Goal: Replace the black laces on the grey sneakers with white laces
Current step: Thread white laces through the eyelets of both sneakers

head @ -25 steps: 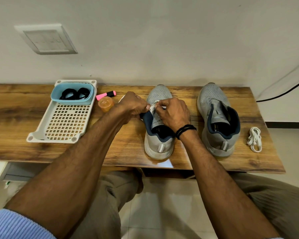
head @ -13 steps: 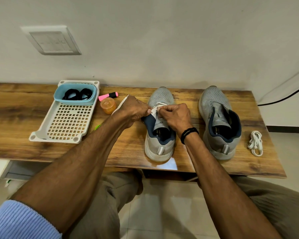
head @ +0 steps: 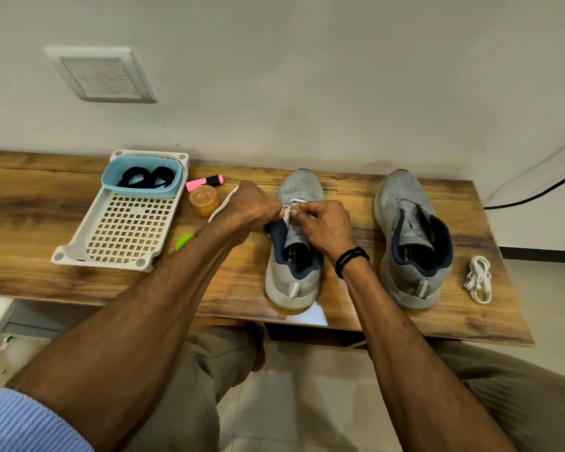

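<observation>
Two grey sneakers stand on the wooden table (head: 30, 207), toes toward the wall. Over the left sneaker (head: 299, 190) my left hand (head: 252, 207) and my right hand (head: 323, 223) meet at the eyelets, each pinching the white lace (head: 289, 210). A loose end of that lace (head: 221, 207) trails out behind my left hand. The right sneaker (head: 405, 203) has no lace in it. A bundled second white lace (head: 478, 278) lies to its right. The black laces (head: 146, 177) are coiled in a blue tub (head: 141, 190).
The blue tub sits in a white perforated tray (head: 124, 236) at the left. A pink highlighter (head: 204, 182), an orange cap-like cup (head: 204, 199) and a green object (head: 185, 241) lie between tray and sneaker. A black cable (head: 535, 194) runs along the wall at right.
Both hands stay at the left sneaker's eyelets, working the white lace. The view has shifted slightly; nothing else on the table has moved.
</observation>
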Tool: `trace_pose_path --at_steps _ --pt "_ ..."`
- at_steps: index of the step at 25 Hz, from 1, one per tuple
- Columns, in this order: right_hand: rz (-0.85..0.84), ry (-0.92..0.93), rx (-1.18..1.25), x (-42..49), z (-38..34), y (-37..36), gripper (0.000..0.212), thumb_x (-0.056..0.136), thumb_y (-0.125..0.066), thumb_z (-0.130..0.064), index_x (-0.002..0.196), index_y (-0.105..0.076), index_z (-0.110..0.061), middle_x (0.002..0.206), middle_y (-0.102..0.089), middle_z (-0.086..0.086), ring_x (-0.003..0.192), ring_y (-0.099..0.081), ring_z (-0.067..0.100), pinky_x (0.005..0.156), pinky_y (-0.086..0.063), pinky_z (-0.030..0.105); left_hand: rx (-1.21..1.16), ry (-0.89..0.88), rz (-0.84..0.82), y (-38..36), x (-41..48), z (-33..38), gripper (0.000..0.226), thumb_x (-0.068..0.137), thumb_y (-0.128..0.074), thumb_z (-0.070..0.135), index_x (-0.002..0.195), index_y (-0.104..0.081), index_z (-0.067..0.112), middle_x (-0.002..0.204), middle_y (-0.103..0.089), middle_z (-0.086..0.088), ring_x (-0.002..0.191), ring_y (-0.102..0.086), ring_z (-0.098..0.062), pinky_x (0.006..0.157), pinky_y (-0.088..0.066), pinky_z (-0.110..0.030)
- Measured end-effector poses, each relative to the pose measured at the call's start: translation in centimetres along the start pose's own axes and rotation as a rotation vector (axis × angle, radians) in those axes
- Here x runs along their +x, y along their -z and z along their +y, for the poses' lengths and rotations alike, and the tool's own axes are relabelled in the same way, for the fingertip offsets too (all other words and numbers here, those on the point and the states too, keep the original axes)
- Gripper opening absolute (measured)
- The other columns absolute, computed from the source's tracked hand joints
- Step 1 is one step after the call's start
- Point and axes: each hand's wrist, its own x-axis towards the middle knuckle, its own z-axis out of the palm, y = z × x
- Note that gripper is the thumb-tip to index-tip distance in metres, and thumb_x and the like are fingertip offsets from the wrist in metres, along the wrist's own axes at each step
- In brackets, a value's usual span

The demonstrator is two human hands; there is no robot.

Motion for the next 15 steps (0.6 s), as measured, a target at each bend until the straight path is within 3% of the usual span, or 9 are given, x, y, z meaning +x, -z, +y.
trace_pose_path --at_steps 3,8,12,15 --pt "0.026 -0.076 0.136 -0.1 0.3 -0.5 0.003 0.081 -0.076 -0.023 0.083 -0.079 -0.022 0.082 -0.075 -0.011 0.082 -0.07 0.005 0.08 -0.059 0.03 -0.056 0.024 -0.016 0.5 0.5 -0.1 0.04 0.07 -0.075 0.021 0.103 -0.071 -0.002 0.097 -0.075 -0.016 0.089 -0.074 -0.03 0.074 -0.063 -0.049" --pt "0.087 -0.096 0.084 -0.2 -0.1 -1.0 0.009 0.084 -0.071 -0.025 0.082 -0.079 -0.021 0.08 -0.075 -0.007 0.079 -0.069 0.006 0.074 -0.057 0.026 -0.112 0.052 -0.053 0.5 -0.6 0.5 0.023 0.085 -0.074 0.012 0.102 -0.071 -0.003 0.097 -0.076 -0.013 0.09 -0.074 -0.025 0.082 -0.061 -0.043" --pt "0.153 -0.101 0.055 -0.4 -0.5 -1.6 0.009 0.083 -0.073 -0.027 0.08 -0.08 -0.021 0.078 -0.075 -0.005 0.077 -0.069 0.007 0.071 -0.057 0.027 -0.08 0.029 -0.04 0.5 -1.7 1.2 0.049 0.07 -0.079 0.021 0.109 -0.067 -0.005 0.106 -0.073 -0.017 0.098 -0.071 -0.032 0.087 -0.059 -0.05" --pt "0.141 -0.089 0.044 -0.5 -0.6 -1.5 0.008 0.084 -0.074 -0.024 0.082 -0.079 -0.02 0.082 -0.075 -0.006 0.081 -0.068 0.006 0.074 -0.055 0.023 -0.135 0.056 -0.051 0.8 -2.1 1.3 0.022 0.093 -0.064 0.006 0.109 -0.065 -0.009 0.105 -0.072 -0.018 0.092 -0.07 -0.027 0.077 -0.061 -0.038"
